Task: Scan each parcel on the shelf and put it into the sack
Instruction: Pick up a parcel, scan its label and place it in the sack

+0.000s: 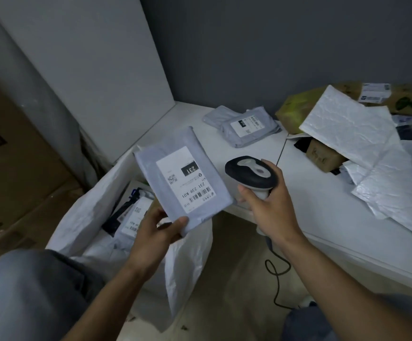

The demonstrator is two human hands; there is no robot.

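Scan step: left hand (159, 226) grips grey poly-mailer parcel (182, 178) w/ label up; right hand (265, 200) holds black-and-white handheld scanner (251, 173). Next: aim at barcode, then drop into white woven sack (82, 215) near left.

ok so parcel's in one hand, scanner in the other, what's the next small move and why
Probably swing the scanner in the right hand onto the barcode of the grey parcel: the left hand holds it label-up, the scanner sits beside it, and the sack stands open just below.

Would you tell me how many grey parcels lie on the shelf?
2: one parcel at the back, a labelled parcel against it; the pile at right may hide more.
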